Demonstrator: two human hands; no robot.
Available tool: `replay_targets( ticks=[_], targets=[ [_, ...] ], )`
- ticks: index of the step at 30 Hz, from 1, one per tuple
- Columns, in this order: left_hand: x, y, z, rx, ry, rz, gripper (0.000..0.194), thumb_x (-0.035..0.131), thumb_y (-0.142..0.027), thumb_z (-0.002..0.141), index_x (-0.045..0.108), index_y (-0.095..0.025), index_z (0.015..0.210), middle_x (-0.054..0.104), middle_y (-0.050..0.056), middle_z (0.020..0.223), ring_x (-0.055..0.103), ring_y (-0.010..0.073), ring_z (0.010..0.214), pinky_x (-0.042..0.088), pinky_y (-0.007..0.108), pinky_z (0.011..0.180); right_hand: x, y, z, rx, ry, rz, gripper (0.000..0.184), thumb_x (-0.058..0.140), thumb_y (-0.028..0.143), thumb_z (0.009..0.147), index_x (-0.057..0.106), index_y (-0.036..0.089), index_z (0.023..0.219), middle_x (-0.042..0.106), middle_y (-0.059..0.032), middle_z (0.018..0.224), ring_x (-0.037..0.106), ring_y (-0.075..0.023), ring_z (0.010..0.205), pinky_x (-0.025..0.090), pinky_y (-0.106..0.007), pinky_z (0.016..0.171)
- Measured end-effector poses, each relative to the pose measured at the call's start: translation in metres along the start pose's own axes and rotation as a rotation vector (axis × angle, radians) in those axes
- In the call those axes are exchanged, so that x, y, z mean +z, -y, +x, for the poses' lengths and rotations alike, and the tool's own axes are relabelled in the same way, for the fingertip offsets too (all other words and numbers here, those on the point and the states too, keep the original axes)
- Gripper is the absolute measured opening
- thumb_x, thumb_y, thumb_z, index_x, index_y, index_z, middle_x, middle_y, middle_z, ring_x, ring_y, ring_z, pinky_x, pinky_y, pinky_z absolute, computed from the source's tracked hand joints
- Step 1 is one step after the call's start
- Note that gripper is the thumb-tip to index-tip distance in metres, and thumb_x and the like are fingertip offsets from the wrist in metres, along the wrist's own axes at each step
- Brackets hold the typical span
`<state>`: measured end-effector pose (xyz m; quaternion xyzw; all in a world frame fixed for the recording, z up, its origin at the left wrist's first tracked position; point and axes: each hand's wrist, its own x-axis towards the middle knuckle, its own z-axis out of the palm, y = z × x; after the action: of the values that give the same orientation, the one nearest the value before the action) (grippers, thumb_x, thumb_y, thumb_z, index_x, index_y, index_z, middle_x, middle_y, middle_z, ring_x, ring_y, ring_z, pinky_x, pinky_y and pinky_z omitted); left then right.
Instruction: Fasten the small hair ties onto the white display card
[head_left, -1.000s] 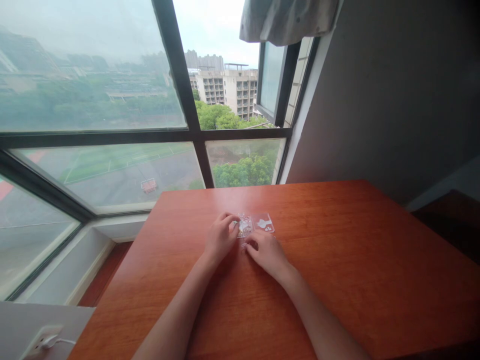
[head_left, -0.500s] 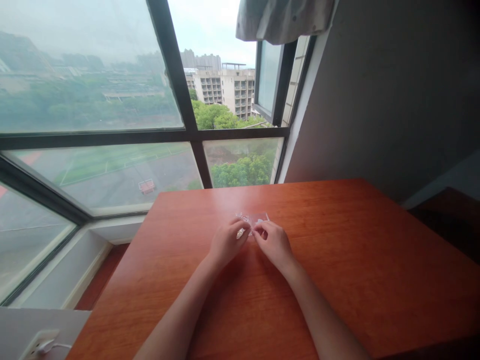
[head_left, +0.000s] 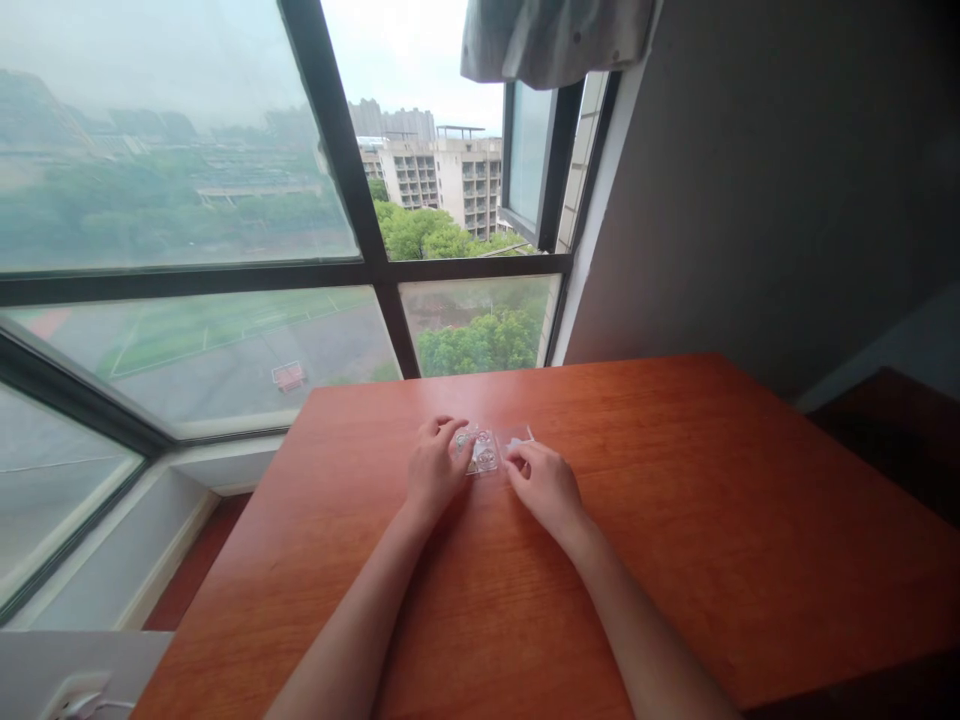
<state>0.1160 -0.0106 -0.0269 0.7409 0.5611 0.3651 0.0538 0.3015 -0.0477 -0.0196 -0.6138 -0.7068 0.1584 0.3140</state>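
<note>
A small clear plastic case (head_left: 486, 455) with round compartments lies on the wooden table (head_left: 675, 480). To its right is a flat transparent flap (head_left: 517, 437) that looks like its lid, with a pale patch on it; whether the two are joined I cannot tell. My left hand (head_left: 439, 460) is at the case's left side, thumb and fingers apart, the thumb near or touching it. With thumb and forefinger pinched together, my right hand (head_left: 544, 482) holds the near edge of the flap. Its fingertips partly cover that edge.
Beyond the table's far edge are dark-framed windows (head_left: 381, 270), one pane swung outward. A grey curtain (head_left: 555, 40) hangs at the top. A dark wall (head_left: 750, 200) rises at the right. A socket with a white plug (head_left: 82, 700) shows at the lower left.
My left hand has moved left, away from my right hand, and its fingers have spread. The case's round compartments now show. My right hand stays pinched at almost the same place.
</note>
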Motion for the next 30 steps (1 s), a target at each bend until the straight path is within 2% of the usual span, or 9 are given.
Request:
replay_targets(
  ticks=[5,9,12,15,19,25,28,30],
  targets=[
    [-0.005,0.006,0.000,0.011,0.012,-0.029,0.030,0.058,-0.037,0.086,0.062,-0.022,0.112,0.057,0.009,0.112,0.056,0.0252,0.107,0.047,0.040,0.094,-0.004,-0.005,0.002,0.054,-0.027,-0.021,0.012,0.056,0.023,0.085,0.068,0.024,0.087,0.067,-0.0004,0.084,0.059,-0.0150,0.072,0.041,-0.024,0.067],
    [-0.010,0.014,-0.001,0.011,0.154,-0.067,0.047,0.062,-0.044,0.083,0.057,-0.021,0.122,0.056,0.011,0.119,0.055,0.0271,0.112,0.046,0.043,0.097,-0.006,-0.011,0.004,0.065,-0.109,-0.126,0.020,0.056,0.023,0.085,0.067,0.021,0.101,0.067,-0.0067,0.098,0.057,-0.0228,0.095,0.043,-0.030,0.082],
    [-0.015,0.019,-0.002,0.000,0.277,-0.103,0.060,0.065,-0.048,0.080,0.051,-0.019,0.130,0.055,0.013,0.125,0.056,0.0273,0.113,0.047,0.042,0.097,-0.003,-0.020,0.006,0.082,-0.136,-0.216,0.028,0.058,0.026,0.084,0.065,0.017,0.109,0.064,-0.0132,0.108,0.053,-0.0284,0.104,0.041,-0.037,0.090],
    [-0.019,0.020,-0.002,0.017,0.331,-0.099,0.067,0.071,-0.043,0.074,0.049,-0.019,0.132,0.055,0.013,0.127,0.055,0.0286,0.115,0.045,0.044,0.100,0.003,-0.027,0.005,0.085,-0.163,-0.259,0.033,0.060,0.030,0.083,0.063,0.017,0.113,0.060,-0.0165,0.120,0.050,-0.0314,0.113,0.039,-0.041,0.094],
    [-0.020,0.019,-0.003,0.039,0.369,-0.079,0.069,0.074,-0.034,0.071,0.048,-0.019,0.134,0.056,0.013,0.127,0.054,0.0291,0.116,0.044,0.043,0.100,0.009,-0.031,0.002,0.054,-0.129,-0.252,0.027,0.055,0.026,0.086,0.063,0.018,0.111,0.056,-0.0165,0.130,0.046,-0.0315,0.122,0.035,-0.046,0.100],
    [-0.018,0.019,-0.005,0.051,0.371,-0.053,0.070,0.075,-0.036,0.069,0.049,-0.017,0.131,0.058,0.012,0.123,0.055,0.0287,0.112,0.046,0.041,0.096,0.008,-0.030,0.006,0.030,-0.112,-0.101,0.027,0.048,0.020,0.087,0.064,0.015,0.109,0.061,-0.0163,0.125,0.051,-0.0293,0.119,0.038,-0.044,0.103],
    [-0.016,0.021,-0.006,0.057,0.354,-0.060,0.069,0.076,-0.036,0.069,0.049,-0.017,0.130,0.059,0.011,0.121,0.057,0.0274,0.109,0.046,0.040,0.094,0.007,-0.028,0.008,0.069,-0.128,0.125,0.031,0.050,0.023,0.086,0.059,0.018,0.116,0.066,-0.0119,0.115,0.061,-0.0242,0.107,0.047,-0.038,0.094],
    [-0.015,0.022,-0.007,0.064,0.344,-0.064,0.069,0.076,-0.037,0.069,0.050,-0.018,0.129,0.059,0.011,0.119,0.057,0.0268,0.107,0.047,0.039,0.092,0.006,-0.023,0.007,0.089,-0.079,0.271,0.031,0.053,0.027,0.087,0.058,0.021,0.117,0.069,-0.0084,0.110,0.065,-0.0212,0.098,0.051,-0.034,0.087]
  ],
)
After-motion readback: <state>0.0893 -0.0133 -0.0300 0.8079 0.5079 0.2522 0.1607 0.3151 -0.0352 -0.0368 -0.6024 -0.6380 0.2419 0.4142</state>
